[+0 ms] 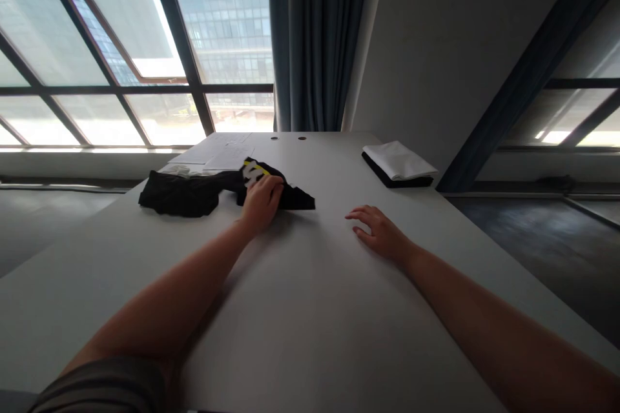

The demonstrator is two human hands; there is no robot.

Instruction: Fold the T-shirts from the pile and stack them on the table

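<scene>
My left hand is closed on a piece of black cloth with a yellow and white print, which looks like a garment. Part of that cloth is raised off the table, and the fingertips are partly hidden in it. To its left lies a crumpled black cloth bundle; whether the two are one piece I cannot tell. My right hand hovers over the white table, right of the cloth, with its fingers apart and nothing in them.
Toward the far right edge, a folded white cloth rests on a folded black one. Sheets of paper lie at the far left, with a small pale crumpled thing beside them. Beyond the table hang blue curtains by a window.
</scene>
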